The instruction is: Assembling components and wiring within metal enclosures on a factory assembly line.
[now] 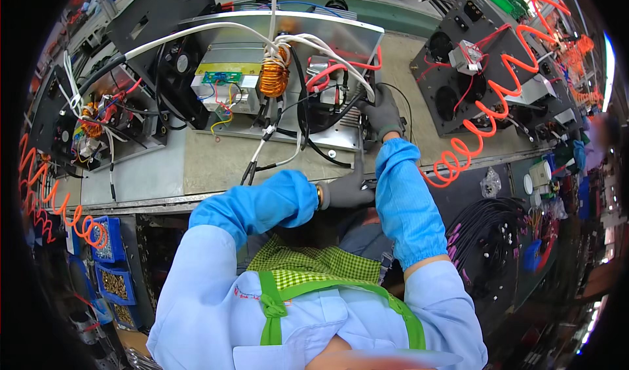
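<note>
My right hand [385, 113], in a grey glove, is at the right end of an open metal chassis [341, 34]. Its fingers close around the lower end of the white cables [334, 54], which arch over from an orange copper-wound coil [274, 74]. Lower down, at the bench's front edge, is my left hand [347, 192], also gloved in grey. Its index finger points up toward the chassis, while the other fingers curl around a small dark thing I cannot make out. A green circuit board [221, 77] and black cables [327, 155] belong to the same chassis.
Another part-wired chassis [92, 131] stands left, and a dark panel with fans [445, 75] stands right. Orange coiled hoses [501, 85] hang at both sides. Blue bins [118, 285] of small hardware sit lower left; a black cable bundle [488, 232] lies lower right.
</note>
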Action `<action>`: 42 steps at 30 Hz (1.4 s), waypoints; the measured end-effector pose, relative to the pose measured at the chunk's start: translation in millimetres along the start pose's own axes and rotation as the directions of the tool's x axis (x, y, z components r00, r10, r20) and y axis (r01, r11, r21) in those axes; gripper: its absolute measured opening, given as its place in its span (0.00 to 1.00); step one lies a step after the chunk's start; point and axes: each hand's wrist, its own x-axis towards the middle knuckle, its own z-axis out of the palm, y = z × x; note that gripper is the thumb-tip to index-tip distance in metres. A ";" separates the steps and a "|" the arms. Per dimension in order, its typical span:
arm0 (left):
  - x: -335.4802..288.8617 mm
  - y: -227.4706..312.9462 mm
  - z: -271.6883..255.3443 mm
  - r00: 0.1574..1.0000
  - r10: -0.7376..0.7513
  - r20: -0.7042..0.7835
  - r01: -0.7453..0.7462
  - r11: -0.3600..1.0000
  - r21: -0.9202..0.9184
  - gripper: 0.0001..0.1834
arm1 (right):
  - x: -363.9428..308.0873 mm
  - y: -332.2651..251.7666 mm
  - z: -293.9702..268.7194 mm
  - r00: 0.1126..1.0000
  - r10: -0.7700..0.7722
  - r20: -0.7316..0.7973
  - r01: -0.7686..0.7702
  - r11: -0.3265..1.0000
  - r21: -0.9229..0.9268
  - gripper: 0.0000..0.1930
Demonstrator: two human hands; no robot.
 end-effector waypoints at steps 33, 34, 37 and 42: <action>17.0 13.9 -19.8 0.968 -0.164 0.191 0.234 0.865 -0.444 0.11 | 10.1 11.3 4.3 1.000 -0.002 -0.017 0.003 1.000 0.018 0.39; 1.7 2.7 -9.8 0.975 -0.160 0.152 0.181 0.973 -0.140 0.12 | 8.9 11.9 5.2 0.999 -0.012 -0.032 0.013 1.000 0.009 0.38; -1.5 -33.0 5.3 0.959 0.265 -0.101 -0.270 0.962 -0.033 0.12 | 5.3 9.1 6.6 1.000 -0.026 -0.014 0.026 1.000 0.001 0.39; 49.5 37.9 -64.6 0.915 0.141 0.378 0.318 0.321 -0.892 0.09 | 6.2 14.5 1.1 1.000 -0.005 -0.014 0.005 1.000 -0.014 0.40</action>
